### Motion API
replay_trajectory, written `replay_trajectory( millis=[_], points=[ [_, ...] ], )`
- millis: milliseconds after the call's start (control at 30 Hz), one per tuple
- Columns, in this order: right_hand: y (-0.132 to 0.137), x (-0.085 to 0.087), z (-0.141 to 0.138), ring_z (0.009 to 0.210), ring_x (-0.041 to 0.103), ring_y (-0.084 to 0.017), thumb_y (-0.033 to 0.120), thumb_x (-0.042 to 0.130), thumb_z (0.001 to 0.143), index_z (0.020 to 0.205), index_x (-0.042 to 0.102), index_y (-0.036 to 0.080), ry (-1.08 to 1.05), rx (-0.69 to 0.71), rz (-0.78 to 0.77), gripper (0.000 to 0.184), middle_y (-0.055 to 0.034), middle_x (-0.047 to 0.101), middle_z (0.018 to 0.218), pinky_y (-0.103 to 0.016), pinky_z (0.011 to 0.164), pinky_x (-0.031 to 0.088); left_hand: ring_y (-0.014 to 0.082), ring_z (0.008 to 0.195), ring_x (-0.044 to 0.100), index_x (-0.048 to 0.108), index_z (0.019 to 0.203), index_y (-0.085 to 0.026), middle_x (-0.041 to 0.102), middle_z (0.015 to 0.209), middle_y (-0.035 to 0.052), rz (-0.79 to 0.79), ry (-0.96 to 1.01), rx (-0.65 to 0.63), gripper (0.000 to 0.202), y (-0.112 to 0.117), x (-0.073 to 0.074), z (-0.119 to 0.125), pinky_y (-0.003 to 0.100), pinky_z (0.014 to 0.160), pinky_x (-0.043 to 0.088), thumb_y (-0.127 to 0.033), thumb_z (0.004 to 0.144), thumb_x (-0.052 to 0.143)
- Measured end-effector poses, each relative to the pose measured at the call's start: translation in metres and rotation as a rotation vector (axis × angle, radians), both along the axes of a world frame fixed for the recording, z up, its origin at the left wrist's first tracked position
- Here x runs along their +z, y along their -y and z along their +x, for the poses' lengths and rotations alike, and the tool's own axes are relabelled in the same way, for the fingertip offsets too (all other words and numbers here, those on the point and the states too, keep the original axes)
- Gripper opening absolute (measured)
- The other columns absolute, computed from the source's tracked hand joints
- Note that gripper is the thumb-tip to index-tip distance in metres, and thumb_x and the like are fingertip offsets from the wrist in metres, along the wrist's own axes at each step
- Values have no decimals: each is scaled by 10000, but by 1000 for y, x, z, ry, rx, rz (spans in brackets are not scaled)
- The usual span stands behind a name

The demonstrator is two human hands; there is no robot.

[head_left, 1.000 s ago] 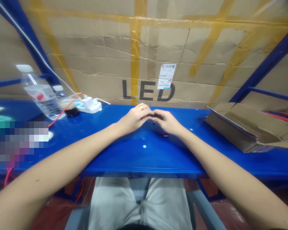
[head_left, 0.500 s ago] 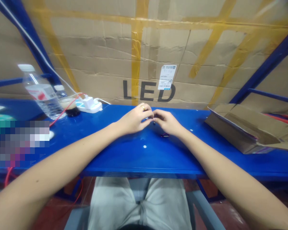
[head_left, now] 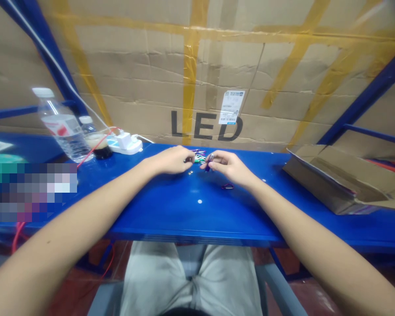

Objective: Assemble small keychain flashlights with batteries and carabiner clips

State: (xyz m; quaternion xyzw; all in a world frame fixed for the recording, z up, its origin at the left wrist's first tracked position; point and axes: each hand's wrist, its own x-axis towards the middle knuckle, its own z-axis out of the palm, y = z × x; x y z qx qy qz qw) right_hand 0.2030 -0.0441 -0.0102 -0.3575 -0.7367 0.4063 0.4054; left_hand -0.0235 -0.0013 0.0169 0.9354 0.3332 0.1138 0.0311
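A small purple part (head_left: 210,159) sits pinched in your right hand (head_left: 228,167) above the blue table (head_left: 171,210). Your left hand (head_left: 173,159) curls closed just beside it, by a cluster of small coloured parts (head_left: 197,154); what it grips, you cannot tell.

On the blue table (head_left: 197,210), the right hand (head_left: 228,166) pinches a small purple piece (head_left: 210,159) beside the left hand (head_left: 174,159), with tiny coloured parts (head_left: 197,153) just beyond both and another purple piece (head_left: 227,186) lying below the right hand.
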Motion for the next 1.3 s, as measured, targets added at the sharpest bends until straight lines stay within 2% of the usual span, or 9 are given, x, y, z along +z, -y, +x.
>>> replay_trajectory(
  millis=[133, 267, 400, 533, 667, 800, 900, 1033, 1300],
  points=[
    [8, 3, -5, 926, 708, -216, 284, 682, 821, 881, 619, 165, 154, 95, -138, 147, -105, 765, 956, -372, 863, 526, 172, 722, 616, 712, 903, -188, 723, 865, 52, -167, -94, -8, 183, -5, -6, -3, 272, 645, 398, -255, 824, 562],
    [14, 5, -8, 952, 701, -216, 240, 697, 793, 892, 672, 171, 319, 170, -24, 123, -78, 760, 1009, -373, 885, 528, 160, 672, 591, 688, 831, -176, 707, 797, 48, -178, -97, 34, 174, -4, -10, 0, 261, 603, 374, -330, 823, 607],
    [15, 5, -8, 940, 699, -215, 217, 690, 793, 919, 714, 171, 412, 183, 31, 136, -71, 758, 999, -367, 875, 534, 161, 635, 575, 686, 798, -175, 698, 756, 48, -188, -89, 42, 138, -4, -12, 2, 269, 587, 364, -265, 820, 586],
    [14, 3, -8, 949, 700, -203, 214, 683, 799, 950, 719, 174, 372, 205, -17, 160, -72, 753, 1039, -353, 877, 541, 158, 657, 584, 689, 816, -173, 701, 780, 41, -223, -85, 65, 113, -9, -14, 0, 263, 600, 376, -213, 789, 587],
    [14, 2, -10, 961, 685, -205, 241, 696, 798, 960, 714, 174, 265, 200, -49, 176, -75, 743, 1068, -362, 881, 536, 153, 699, 591, 664, 816, -173, 687, 807, 26, -263, -59, 100, 89, -14, -15, -3, 245, 607, 384, -232, 760, 628],
    [15, 4, -12, 781, 672, -172, 302, 657, 832, 952, 713, 150, 155, 118, -125, 202, -58, 736, 887, -318, 748, 535, 152, 692, 585, 665, 817, -173, 675, 786, 26, -268, -57, 110, 84, -16, -15, -4, 246, 605, 385, -227, 762, 633],
    [14, 5, -12, 650, 606, -137, 306, 677, 808, 941, 720, 139, 194, 58, -144, 218, -22, 696, 741, -277, 642, 498, 148, 675, 571, 656, 789, -173, 664, 766, 21, -245, -68, 103, 54, -15, -14, -3, 246, 598, 376, -214, 759, 638],
    [14, 3, -11, 664, 598, -137, 318, 689, 802, 928, 719, 146, 224, 46, -83, 216, -19, 705, 774, -279, 652, 497, 143, 651, 567, 641, 731, -176, 655, 724, 7, -268, -67, 97, 28, -16, -13, -4, 246, 587, 371, -195, 738, 660],
    [14, -1, -10, 853, 646, -183, 260, 673, 827, 936, 739, 172, 384, 183, 168, 155, -68, 717, 944, -321, 806, 519, 140, 652, 587, 692, 765, -174, 699, 748, 18, -270, -83, 109, 43, -13, -9, -4, 237, 587, 381, -191, 736, 665]
  ],
)
